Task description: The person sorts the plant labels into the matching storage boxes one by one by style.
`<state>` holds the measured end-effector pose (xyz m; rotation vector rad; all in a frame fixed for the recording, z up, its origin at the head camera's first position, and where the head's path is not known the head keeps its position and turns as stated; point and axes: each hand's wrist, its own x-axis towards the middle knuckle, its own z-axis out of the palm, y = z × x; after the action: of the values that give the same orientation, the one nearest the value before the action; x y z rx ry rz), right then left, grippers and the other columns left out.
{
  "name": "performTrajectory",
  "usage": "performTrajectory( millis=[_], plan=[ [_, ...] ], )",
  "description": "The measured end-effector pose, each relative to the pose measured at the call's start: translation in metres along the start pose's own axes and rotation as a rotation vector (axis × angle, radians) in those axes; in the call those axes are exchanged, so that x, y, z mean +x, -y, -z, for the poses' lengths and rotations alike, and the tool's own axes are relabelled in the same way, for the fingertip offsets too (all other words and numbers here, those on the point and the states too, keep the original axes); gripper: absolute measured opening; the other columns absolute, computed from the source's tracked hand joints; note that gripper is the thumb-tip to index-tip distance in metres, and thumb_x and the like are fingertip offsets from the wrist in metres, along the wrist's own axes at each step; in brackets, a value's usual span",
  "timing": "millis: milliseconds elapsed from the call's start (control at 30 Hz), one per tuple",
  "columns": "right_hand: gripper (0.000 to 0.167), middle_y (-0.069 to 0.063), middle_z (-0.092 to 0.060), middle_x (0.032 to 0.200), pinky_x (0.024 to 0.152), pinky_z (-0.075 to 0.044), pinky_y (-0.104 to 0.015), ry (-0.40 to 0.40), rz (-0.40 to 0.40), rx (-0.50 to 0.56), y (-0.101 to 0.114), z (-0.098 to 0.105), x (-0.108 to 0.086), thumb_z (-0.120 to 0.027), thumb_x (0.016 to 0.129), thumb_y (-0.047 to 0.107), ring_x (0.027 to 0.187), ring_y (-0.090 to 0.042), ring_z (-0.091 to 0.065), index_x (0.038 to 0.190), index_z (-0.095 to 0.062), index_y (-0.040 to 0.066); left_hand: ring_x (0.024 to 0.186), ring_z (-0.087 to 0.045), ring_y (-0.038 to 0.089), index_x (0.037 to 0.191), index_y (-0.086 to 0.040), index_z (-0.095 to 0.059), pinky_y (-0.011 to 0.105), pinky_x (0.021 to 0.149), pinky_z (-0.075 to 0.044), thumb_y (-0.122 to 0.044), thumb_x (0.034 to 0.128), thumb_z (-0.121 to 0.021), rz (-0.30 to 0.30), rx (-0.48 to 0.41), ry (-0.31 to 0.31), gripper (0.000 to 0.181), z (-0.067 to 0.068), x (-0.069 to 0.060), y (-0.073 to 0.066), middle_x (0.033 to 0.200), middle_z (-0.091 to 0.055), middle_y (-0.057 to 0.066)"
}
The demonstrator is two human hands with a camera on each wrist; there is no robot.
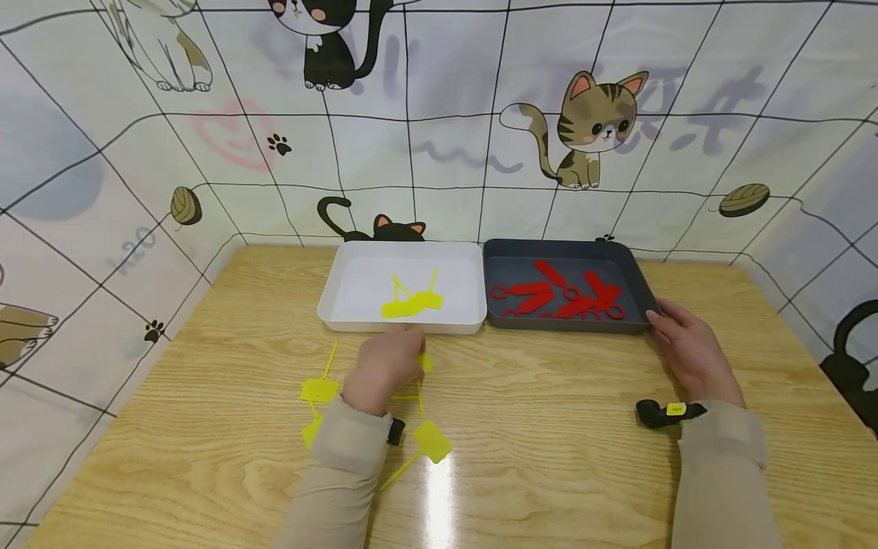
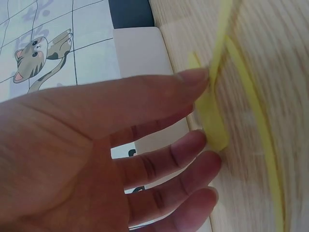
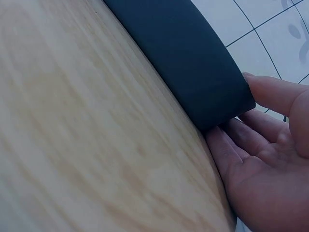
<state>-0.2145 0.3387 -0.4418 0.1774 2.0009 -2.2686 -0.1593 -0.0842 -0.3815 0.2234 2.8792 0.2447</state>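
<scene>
My left hand [image 1: 386, 367] pinches a yellow T-shaped plant label [image 2: 212, 118] between thumb and forefinger, just in front of the white tray [image 1: 329, 301]. The other fingers of that hand are loosely bent. Two yellow labels [image 1: 411, 305] lie in the white tray. Around the left wrist, more yellow labels [image 1: 433, 441] are spread on the table. My right hand [image 1: 694, 352] holds the near right corner of the dark grey tray [image 3: 193, 63], thumb at the rim and fingers against the side and underside. Several red tags with rings [image 1: 531, 290] lie inside the dark tray.
Both trays stand side by side at the back of the wooden table [image 1: 549, 435]. Behind them rises a white cloth backdrop [image 1: 446, 152] printed with cats and grid lines. Two yellow labels [image 1: 319, 390] lie left of the left forearm.
</scene>
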Motion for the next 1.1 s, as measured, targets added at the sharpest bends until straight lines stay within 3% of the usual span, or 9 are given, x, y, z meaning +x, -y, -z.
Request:
performTrajectory(
  millis=[200,500,833,1000,1100],
  plan=[
    [0.075,-0.003,-0.009,0.148,0.103,-0.018,-0.024,-0.008,0.016,-0.009,-0.0011,-0.0014,-0.0002,-0.058,0.086,0.027,0.132,-0.014,-0.017,0.143,-0.014,0.009,0.074,-0.049,0.016,0.094,-0.015,-0.058,0.033,0.055,-0.04,-0.013,0.0763,-0.065,-0.007,-0.001,-0.003,0.019,-0.001,-0.0002,0.0003,0.087,-0.053,0.0],
    [0.075,-0.004,-0.008,0.148,0.104,-0.016,-0.025,-0.017,0.019,0.007,-0.0025,-0.0011,-0.0007,-0.058,0.086,0.026,0.13,-0.011,-0.021,0.143,-0.014,0.008,0.078,-0.045,0.023,0.094,-0.015,-0.056,0.034,0.057,-0.042,-0.008,0.0843,-0.053,-0.039,0.027,-0.061,0.013,-0.0055,-0.0007,-0.0039,0.089,-0.048,0.006],
    [0.075,-0.002,-0.008,0.148,0.103,-0.018,-0.024,-0.005,0.019,0.01,-0.0013,-0.0007,0.0001,-0.058,0.086,0.025,0.131,-0.012,-0.018,0.143,-0.013,0.009,0.079,-0.044,0.023,0.094,-0.013,-0.054,0.034,0.063,-0.041,-0.005,0.0898,-0.044,-0.049,-0.023,-0.06,0.014,-0.0054,-0.002,-0.0051,0.09,-0.047,0.008],
    [0.072,-0.004,-0.008,0.148,0.104,-0.016,-0.024,0.012,0.037,0.049,-0.0029,0.0001,0.0003,-0.056,0.087,0.022,0.132,-0.012,-0.017,0.143,-0.013,0.008,0.083,-0.048,0.022,0.097,-0.013,-0.056,0.035,0.068,-0.044,-0.011,0.0913,-0.044,-0.05,-0.033,-0.039,0.013,-0.0043,-0.0012,-0.0039,0.096,-0.052,0.006],
    [0.071,-0.004,-0.008,0.148,0.104,-0.016,-0.024,0.014,0.036,0.044,-0.0029,0.0002,0.0005,-0.055,0.088,0.021,0.132,-0.012,-0.018,0.143,-0.013,0.008,0.081,-0.049,0.02,0.096,-0.014,-0.057,0.034,0.063,-0.044,-0.013,0.0851,-0.055,-0.035,-0.035,-0.022,0.011,-0.0022,-0.0004,-0.0006,0.094,-0.053,0.003]
  ],
)
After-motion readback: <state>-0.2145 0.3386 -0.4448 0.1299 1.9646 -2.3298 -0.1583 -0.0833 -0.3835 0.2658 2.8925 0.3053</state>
